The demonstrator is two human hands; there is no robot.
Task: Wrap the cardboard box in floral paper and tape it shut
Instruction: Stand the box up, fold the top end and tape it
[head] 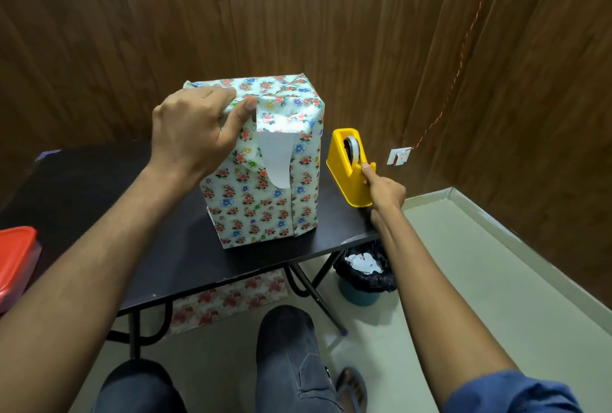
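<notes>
With the left hand (195, 128) pinching the floral paper (265, 161) flap atop the box, the yellow tape dispenser (351, 167) sits at three o'clock, the right hand (384, 192) fingertips gripping its cutter end.

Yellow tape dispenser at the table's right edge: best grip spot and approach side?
Grip the tape dispenser across its low front end, just behind the cutter, coming from above on the near right, as the right hand does. The wrapped box blocks its left, the roll fills the tall rear, and the flat side walls probably suit a pinch.
</notes>
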